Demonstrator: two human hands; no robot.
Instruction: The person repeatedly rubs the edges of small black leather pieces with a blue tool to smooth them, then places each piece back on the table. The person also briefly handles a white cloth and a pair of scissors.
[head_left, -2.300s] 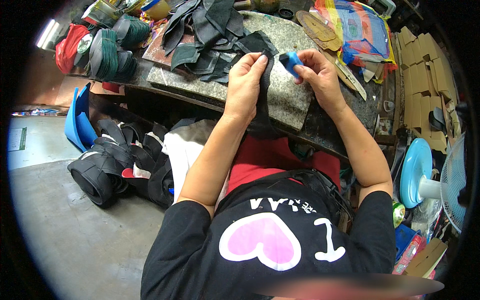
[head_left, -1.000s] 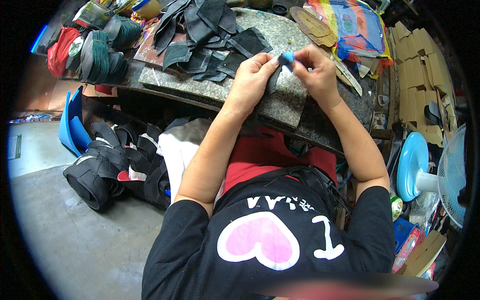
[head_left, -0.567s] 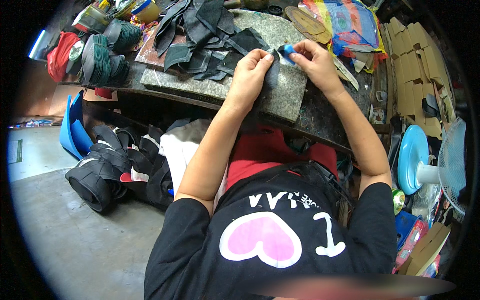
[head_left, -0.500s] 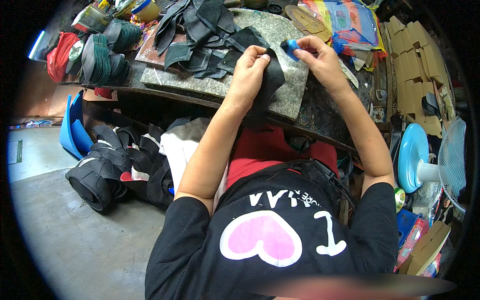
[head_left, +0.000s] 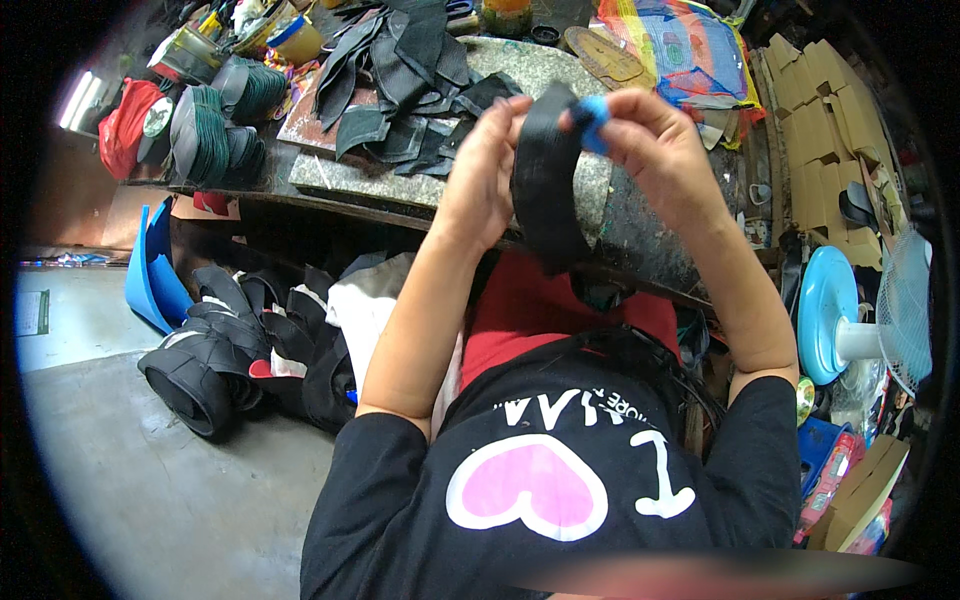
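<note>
My left hand is closed on a curved black leather-like strip, which hangs down in front of the table edge. A small blue piece with a black end is pinched between the thumb and fingers of my right hand. Its black end touches or nearly touches the strip's upper right edge; I cannot tell which. Beyond my left hand, a heap of cut black pieces spreads over a speckled stone slab.
A brown sole-shaped board and a colourful mesh bag lie at the back. Coils of green cord sit at the left. Black curved parts are piled below. Cardboard boxes and a blue fan stand at the right.
The strip has been raised and turned, showing its broad face. My right hand has brought the blue piece leftward and slightly down to the strip's edge.
</note>
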